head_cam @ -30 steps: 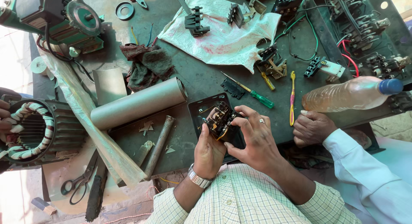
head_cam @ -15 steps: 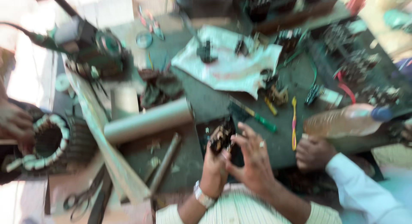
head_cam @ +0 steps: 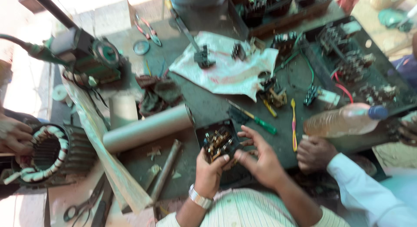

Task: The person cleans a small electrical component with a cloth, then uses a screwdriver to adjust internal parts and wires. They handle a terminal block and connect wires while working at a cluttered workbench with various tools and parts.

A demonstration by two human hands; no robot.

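Left hand [head_cam: 208, 172] curled from below around a small electrical assembly [head_cam: 217, 144] of brass-coloured contacts, thumb and fingers closed on its lower edge. Right hand [head_cam: 258, 159] alongside, fingers [head_cam: 247, 133] half bent and spread, tips touching the assembly's right side; whether pinching a part or only steadying, hard to tell through the blur. Assembly sitting inside a shallow black box [head_cam: 210, 129], open-topped, near the front edge of the dark workbench [head_cam: 208, 103].

Farther back, a long dark tray [head_cam: 278, 25] crowded with black electrical parts. On the right, a clear plastic bottle [head_cam: 341, 121] with a blue cap, lying on its side, holding a pale brownish liquid. Just below it, another person's hand [head_cam: 315, 154] in a light blue sleeve, resting on the bench close to the right hand.

Between box and bottle, a yellow toothbrush [head_cam: 294, 125] and a green-handled screwdriver [head_cam: 254, 118], both lying flat. Behind them, a crumpled white cloth [head_cam: 226, 72] bearing small dark components. Left of the box, a pale cylinder [head_cam: 145, 129] lying across the bench, and a dark metal rod [head_cam: 167, 168] angled just beside the left forearm. At the far left, a motor stator [head_cam: 43, 155] with white-wrapped windings, a third hand [head_cam: 13, 133] on its rim. Scissors [head_cam: 84, 205] near the bottom-left corner, a green machine [head_cam: 93, 57] at upper left.
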